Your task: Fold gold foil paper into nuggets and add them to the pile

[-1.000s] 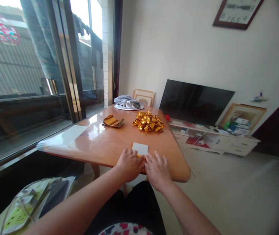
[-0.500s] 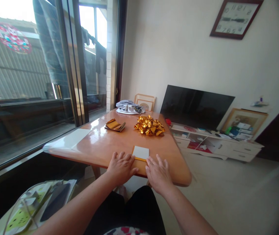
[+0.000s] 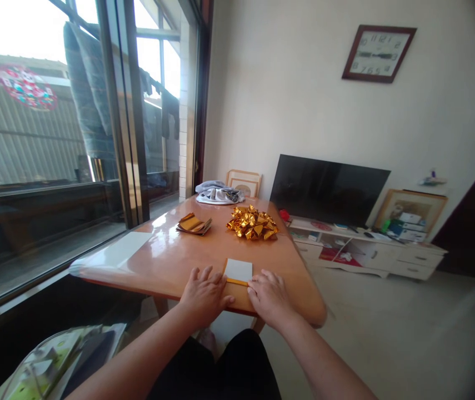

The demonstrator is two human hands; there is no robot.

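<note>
A small sheet of foil paper (image 3: 238, 270) lies near the front edge of the table (image 3: 195, 261), its white side up, with a gold strip along its near and left edges. My left hand (image 3: 204, 295) rests flat at the paper's left side, fingers spread and touching the near left corner. At the near right corner, my right hand (image 3: 269, 295) lies with its fingertips on the gold edge, its fingers loosely bent. Beyond the paper sits a heap of shiny folded gold pieces (image 3: 253, 223). To its left is a stack of gold and brown paper sheets (image 3: 194, 224).
A white sheet (image 3: 126, 249) lies on the table's left end. Folded clothes (image 3: 219, 193) are at the far end. A low white TV cabinet (image 3: 366, 253) stands beyond on the right. Below left, a power strip (image 3: 41, 369) with cables lies on a surface. A glass door is at left.
The head view has tilted up slightly, so everything sits lower. The fingers of my right hand have drawn in and bent a little at the paper's near corner. My left hand stays in place.
</note>
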